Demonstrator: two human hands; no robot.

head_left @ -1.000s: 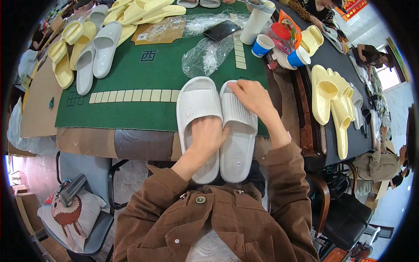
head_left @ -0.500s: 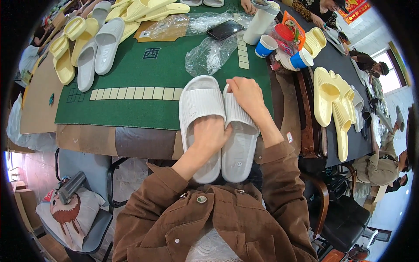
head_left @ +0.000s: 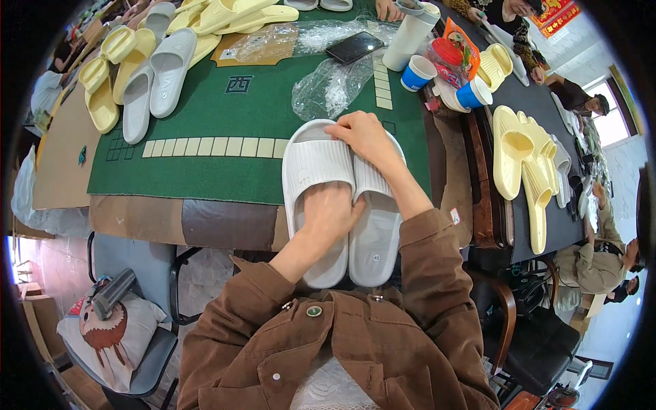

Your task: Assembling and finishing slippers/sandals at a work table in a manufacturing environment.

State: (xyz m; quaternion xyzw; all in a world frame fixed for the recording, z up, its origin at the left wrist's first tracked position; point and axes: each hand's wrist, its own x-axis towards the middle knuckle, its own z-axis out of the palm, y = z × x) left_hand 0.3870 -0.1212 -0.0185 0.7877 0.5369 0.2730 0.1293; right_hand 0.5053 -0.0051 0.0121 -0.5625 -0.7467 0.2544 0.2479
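Note:
A pair of light grey slippers lies side by side at the table's front edge, heels toward me. My left hand [head_left: 328, 213] reaches under the strap of the left slipper [head_left: 316, 164], its fingers hidden inside. Its thumb hooks over the inner side of the right slipper [head_left: 373, 239], so both inner sides sit in its grip. Across the toe end, my right hand [head_left: 362, 139] has its fingers bent onto the left slipper's toe opening, by the strap's front edge. That hand covers most of the right slipper's toe.
Yellow slippers [head_left: 102, 102] and grey ones [head_left: 171, 72] pile up at the far left. Beyond my hands lie clear plastic bags [head_left: 328, 89] and a black phone [head_left: 354, 48]. Paper cups [head_left: 417, 73] and a white bottle [head_left: 410, 37] stand right. More yellow slippers [head_left: 509, 154] lie on the dark side table.
My right hand has slid left, from the right slipper's toe to the left slipper's toe. The left hand stays inside the left slipper.

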